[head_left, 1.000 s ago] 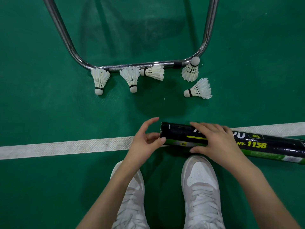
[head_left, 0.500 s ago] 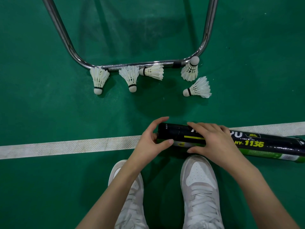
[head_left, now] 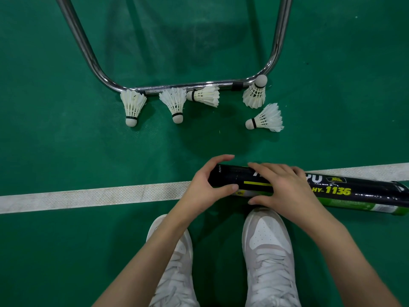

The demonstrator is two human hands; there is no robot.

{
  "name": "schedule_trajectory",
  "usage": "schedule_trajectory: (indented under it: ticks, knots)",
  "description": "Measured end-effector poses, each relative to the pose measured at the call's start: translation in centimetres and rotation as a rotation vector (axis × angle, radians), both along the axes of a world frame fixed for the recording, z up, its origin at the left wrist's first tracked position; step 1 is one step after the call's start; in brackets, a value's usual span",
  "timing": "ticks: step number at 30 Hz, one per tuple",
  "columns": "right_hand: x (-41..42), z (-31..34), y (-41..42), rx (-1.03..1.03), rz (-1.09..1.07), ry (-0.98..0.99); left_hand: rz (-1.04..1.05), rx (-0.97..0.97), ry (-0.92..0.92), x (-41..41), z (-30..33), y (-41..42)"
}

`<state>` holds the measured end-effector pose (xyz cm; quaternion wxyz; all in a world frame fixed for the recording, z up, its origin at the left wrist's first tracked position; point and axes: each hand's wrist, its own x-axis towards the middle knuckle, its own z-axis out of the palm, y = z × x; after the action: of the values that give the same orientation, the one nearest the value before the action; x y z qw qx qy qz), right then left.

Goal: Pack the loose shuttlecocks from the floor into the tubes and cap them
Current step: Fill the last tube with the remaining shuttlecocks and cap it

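your left hand (head_left: 205, 187) grips the end of the tube (head_left: 332, 191), and your right hand (head_left: 285, 189) curls over its middle. the tube lies on the floor across the white line (head_left: 88, 197). five shuttlecocks (head_left: 176, 103) lie beyond the line, by the metal frame (head_left: 88, 52).

Indoor badminton court, down at floor level.

Green sport flooring (head_left: 66, 151) runs edge to edge, crossed by a white boundary line (head_left: 88, 196) passing under the left hand (head_left: 205, 189) and right hand (head_left: 285, 191), both clasped round a black shuttlecock tube (head_left: 365, 191). Beyond the grip, five feather shuttlecocks (head_left: 264, 119) lie along a chrome tubular frame (head_left: 188, 86); white sneakers (head_left: 267, 251) are planted just behind it.
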<state>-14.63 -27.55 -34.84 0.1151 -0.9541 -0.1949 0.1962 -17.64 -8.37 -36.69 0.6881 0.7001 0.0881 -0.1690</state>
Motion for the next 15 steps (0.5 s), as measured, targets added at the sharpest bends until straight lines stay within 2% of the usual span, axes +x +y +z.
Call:
schedule_trajectory:
  ticks: [7, 12, 15]
  knots:
    - [0.8, -0.4, 0.2, -0.031, -0.021, 0.011, 0.002, 0.058, 0.003, 1.0, -0.3, 0.3]
    - [1.9, -0.5, 0.3, -0.026, -0.044, 0.008, 0.009, 0.015, 0.020, 2.7, 0.2, 2.3]
    - [2.4, -0.4, 0.2, -0.007, -0.059, -0.001, 0.037, 0.081, -0.008, 4.4, 1.1, 4.2]
